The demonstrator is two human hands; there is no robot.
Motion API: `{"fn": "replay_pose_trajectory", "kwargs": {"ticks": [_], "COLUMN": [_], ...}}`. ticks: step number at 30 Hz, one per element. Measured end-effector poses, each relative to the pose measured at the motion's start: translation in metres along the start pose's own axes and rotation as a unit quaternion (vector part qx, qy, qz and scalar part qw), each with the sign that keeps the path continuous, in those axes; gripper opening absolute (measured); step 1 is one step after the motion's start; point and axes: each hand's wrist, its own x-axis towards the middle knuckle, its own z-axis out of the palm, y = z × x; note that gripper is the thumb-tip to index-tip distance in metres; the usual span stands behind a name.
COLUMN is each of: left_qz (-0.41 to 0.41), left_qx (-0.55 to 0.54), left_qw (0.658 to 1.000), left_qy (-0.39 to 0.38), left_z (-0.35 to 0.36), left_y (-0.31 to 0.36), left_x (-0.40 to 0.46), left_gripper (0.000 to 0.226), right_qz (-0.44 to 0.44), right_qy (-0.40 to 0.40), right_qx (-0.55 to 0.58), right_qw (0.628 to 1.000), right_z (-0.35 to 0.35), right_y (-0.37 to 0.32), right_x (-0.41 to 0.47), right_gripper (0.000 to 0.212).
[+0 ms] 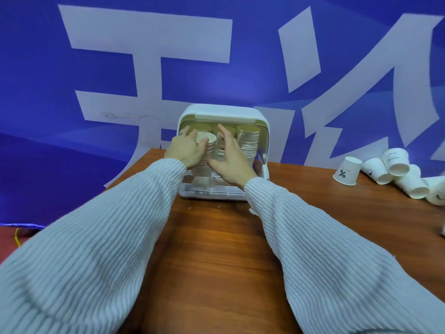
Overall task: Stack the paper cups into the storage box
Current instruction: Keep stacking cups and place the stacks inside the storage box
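Two hands of mine reach into the white storage box at the far edge of the wooden table. My left hand curls round a stack of paper cups inside the box. My right hand is spread open, its thumb touching the low part of that stack. More cup stacks stand just behind, partly hidden by my fingers. Loose paper cups lie in a pile far off to my right.
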Motion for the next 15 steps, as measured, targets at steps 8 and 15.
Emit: {"fn": "replay_pose_trajectory", "kwargs": {"ticks": [8,15], "left_qz": [0.095,0.177], "left_qx": [0.012,-0.116], "left_qw": [0.979,0.973], "left_qy": [0.179,0.095], "left_z": [0.022,0.106], "left_y": [0.066,0.145], "left_x": [-0.025,-0.050], "left_gripper": [0.040,0.036], "right_qz": [0.047,0.151], "right_qy": [0.055,0.123], "right_qx": [-0.034,-0.068], "right_qw": [0.997,0.978], "right_z": [-0.061,-0.129], "right_y": [0.029,0.082], "right_x": [-0.020,-0.092], "right_gripper": [0.077,0.056]}}
